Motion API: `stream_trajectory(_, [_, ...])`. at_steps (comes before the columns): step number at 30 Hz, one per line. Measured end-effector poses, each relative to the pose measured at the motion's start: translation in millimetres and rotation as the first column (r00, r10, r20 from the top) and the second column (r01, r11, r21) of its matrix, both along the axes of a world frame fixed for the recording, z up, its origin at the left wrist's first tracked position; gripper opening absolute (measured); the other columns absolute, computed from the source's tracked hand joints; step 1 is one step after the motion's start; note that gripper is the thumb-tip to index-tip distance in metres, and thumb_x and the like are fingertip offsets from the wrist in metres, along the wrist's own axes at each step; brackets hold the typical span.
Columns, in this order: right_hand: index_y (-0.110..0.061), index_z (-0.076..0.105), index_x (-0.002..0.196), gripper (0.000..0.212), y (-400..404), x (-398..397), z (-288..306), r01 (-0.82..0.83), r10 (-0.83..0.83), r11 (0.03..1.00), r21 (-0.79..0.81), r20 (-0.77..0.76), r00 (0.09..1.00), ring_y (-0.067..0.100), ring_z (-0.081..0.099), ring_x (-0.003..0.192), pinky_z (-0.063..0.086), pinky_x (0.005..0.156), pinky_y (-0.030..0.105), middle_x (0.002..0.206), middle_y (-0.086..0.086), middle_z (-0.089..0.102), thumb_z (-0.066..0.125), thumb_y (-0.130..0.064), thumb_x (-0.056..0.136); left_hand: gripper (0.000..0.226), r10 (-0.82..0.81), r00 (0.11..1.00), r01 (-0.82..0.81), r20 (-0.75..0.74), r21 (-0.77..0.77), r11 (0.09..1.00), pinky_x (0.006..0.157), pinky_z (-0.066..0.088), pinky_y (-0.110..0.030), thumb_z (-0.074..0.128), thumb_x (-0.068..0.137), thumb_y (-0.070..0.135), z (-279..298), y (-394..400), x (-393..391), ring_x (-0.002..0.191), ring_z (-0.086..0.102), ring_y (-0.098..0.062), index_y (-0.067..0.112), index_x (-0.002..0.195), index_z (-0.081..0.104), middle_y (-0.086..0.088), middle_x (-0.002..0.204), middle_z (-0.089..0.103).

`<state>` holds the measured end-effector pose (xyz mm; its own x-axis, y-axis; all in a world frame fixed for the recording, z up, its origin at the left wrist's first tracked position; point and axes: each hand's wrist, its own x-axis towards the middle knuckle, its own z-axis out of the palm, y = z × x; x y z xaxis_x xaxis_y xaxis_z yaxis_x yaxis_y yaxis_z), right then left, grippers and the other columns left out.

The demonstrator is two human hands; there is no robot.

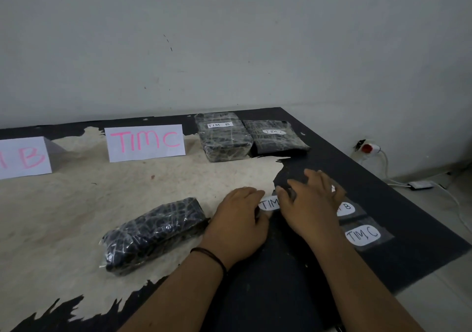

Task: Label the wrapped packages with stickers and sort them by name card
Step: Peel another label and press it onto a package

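both hands [275, 211] on sticker [268, 203]

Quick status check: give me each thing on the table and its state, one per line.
Near package: unlabelled, lying flat.
TIM B package: labelled, flat at the back.
TIM C package: labelled, flat beside it.
TIM sticker: on the table, between both hands.
Left hand: fingers on the sticker's edge.
Right hand: blurred, grip unclear.
TIM C sticker: unused.
TIM C card: upright.

You're working in dim, flat light; hands [281, 211] are blurring slightly, plastic wrap is glinting, frame edges are bowing.
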<state>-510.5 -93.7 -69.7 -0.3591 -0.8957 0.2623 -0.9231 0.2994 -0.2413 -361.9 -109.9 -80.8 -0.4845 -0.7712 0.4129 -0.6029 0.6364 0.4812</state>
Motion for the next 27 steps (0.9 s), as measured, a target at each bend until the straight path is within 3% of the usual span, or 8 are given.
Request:
stream_trajectory(4, [-0.026, 0.051, 0.132, 0.063, -2.2, 0.4, 0.2, 0.021, -0.018, 0.996, 0.086, -0.034, 0.999, 0.024, -0.002, 0.144, -0.003, 0.111, 0.05, 0.157, 0.007, 0.014, 0.026, -0.065, 0.09, 0.049, 0.01, 1.0, -0.01, -0.006, 0.012, 1.0, 0.105, 0.014, -0.012, 0.052, 0.092, 0.034, -6.6, -1.6, 0.8, 0.129, 0.037, -0.01, 0.017, 0.137, 0.045, 0.003, 0.139, 0.047])
stream_trajectory(8, [-0.027, 0.055, 0.129, 0.061, -1.0, 1.5, 0.3, 0.029, -0.026, 0.996, 0.079, -0.038, 0.999, 0.023, -0.001, 0.145, -0.002, 0.112, 0.051, 0.157, 0.006, 0.016, 0.028, -0.065, 0.089, 0.047, 0.003, 1.0, -0.003, -0.01, 0.004, 1.0, 0.111, 0.022, -0.019, 0.053, 0.091, 0.034, -6.4, -2.2, 0.8, 0.124, 0.04, -0.01, 0.016, 0.134, 0.047, 0.002, 0.134, 0.05])
stream_trajectory(10, [-0.028, 0.058, 0.125, 0.058, 0.2, 1.9, 0.0, 0.023, -0.021, 0.998, 0.06, -0.044, 0.999, 0.023, 0.002, 0.145, 0.0, 0.112, 0.051, 0.155, 0.006, 0.02, 0.03, -0.064, 0.09, 0.046, -0.003, 1.0, 0.002, -0.014, -0.011, 1.0, 0.109, 0.015, -0.013, 0.053, 0.091, 0.033, -5.4, -1.4, 1.3, 0.125, 0.04, -0.011, 0.016, 0.134, 0.047, 0.002, 0.134, 0.05])
stream_trajectory(13, [-0.028, 0.064, 0.115, 0.049, 0.8, 2.7, -0.2, 0.013, -0.013, 1.0, 0.018, -0.027, 1.0, 0.021, 0.008, 0.143, 0.002, 0.112, 0.047, 0.152, 0.006, 0.028, 0.037, -0.059, 0.09, 0.044, -0.008, 1.0, 0.008, -0.024, -0.023, 1.0, 0.1, 0.014, -0.01, 0.053, 0.091, 0.032, -4.3, -0.6, 2.1, 0.123, 0.041, -0.012, 0.015, 0.132, 0.05, 0.0, 0.132, 0.052])
stream_trajectory(17, [-0.026, 0.066, 0.109, 0.034, 0.9, 1.7, -0.6, 0.012, -0.012, 0.999, -0.04, 0.005, 1.0, 0.019, 0.017, 0.139, 0.005, 0.11, 0.042, 0.144, 0.003, 0.038, 0.046, -0.046, 0.091, 0.036, -0.019, 0.999, 0.019, -0.028, -0.023, 1.0, 0.102, 0.031, -0.02, 0.056, 0.089, 0.029, -3.2, -1.1, 1.4, 0.111, 0.048, -0.014, 0.013, 0.121, 0.057, -0.001, 0.118, 0.058])
stream_trajectory(22, [-0.026, 0.066, 0.103, 0.022, 0.4, 0.6, 0.1, -0.01, 0.01, 0.997, -0.072, 0.003, 1.0, 0.015, 0.034, 0.123, 0.012, 0.105, 0.037, 0.124, -0.003, 0.049, 0.047, -0.03, 0.093, 0.038, -0.017, 1.0, 0.016, -0.02, -0.02, 1.0, 0.102, 0.027, -0.017, 0.056, 0.089, 0.028, -1.9, 0.0, 1.6, 0.114, 0.047, -0.015, 0.012, 0.123, 0.056, -0.003, 0.121, 0.057])
stream_trajectory(27, [-0.024, 0.065, 0.1, 0.021, -3.0, 0.3, 5.1, 0.018, -0.018, 1.0, -0.013, -0.018, 1.0, 0.017, 0.042, 0.116, 0.023, 0.104, 0.04, 0.116, -0.003, 0.053, 0.045, -0.022, 0.093, 0.041, -0.013, 1.0, 0.013, -0.005, -0.017, 1.0, 0.1, 0.026, -0.016, 0.055, 0.09, 0.031, -2.5, -0.8, 1.2, 0.116, 0.045, -0.013, 0.014, 0.126, 0.054, -0.001, 0.124, 0.055])
